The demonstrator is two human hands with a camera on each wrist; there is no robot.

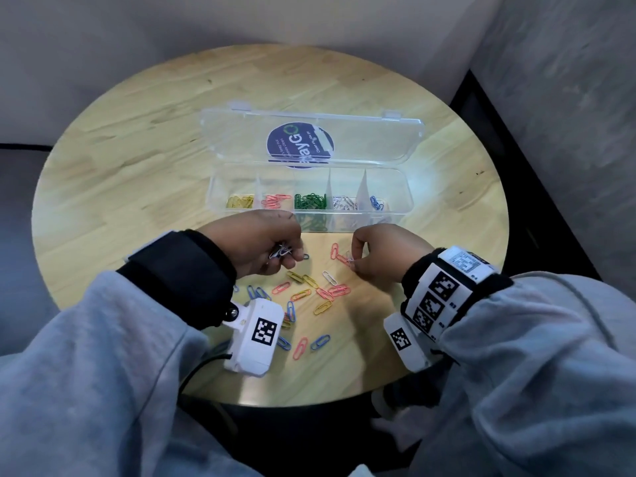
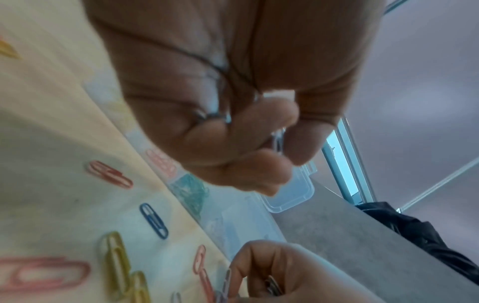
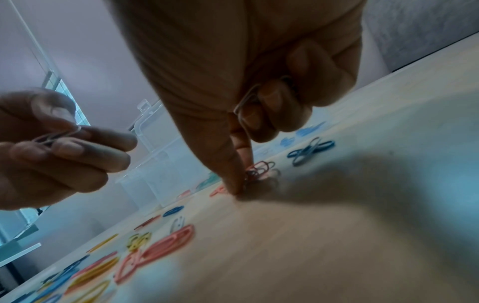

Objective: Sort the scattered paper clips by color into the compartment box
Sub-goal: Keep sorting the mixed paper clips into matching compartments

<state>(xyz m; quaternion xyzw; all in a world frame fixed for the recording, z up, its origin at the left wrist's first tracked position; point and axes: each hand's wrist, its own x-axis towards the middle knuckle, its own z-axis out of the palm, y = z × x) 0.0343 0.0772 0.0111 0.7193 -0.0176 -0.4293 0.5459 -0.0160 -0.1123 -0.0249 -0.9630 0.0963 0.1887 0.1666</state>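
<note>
A clear compartment box stands open mid-table, holding yellow, pink, green, white and blue clips in separate cells. My left hand hovers in front of it and grips a small bunch of white paper clips, which show between its curled fingers. My right hand has its fingertips down on the table, pinching at a white clip beside some pink clips. It also keeps a white clip tucked under its curled fingers. Loose pink, yellow, blue and white clips lie between my wrists.
The box's lid lies back open behind the cells, with a round blue sticker on it. The round wooden table ends close to my body, and a grey wall rises at the right. Two crossed blue clips lie beyond my right fingertip.
</note>
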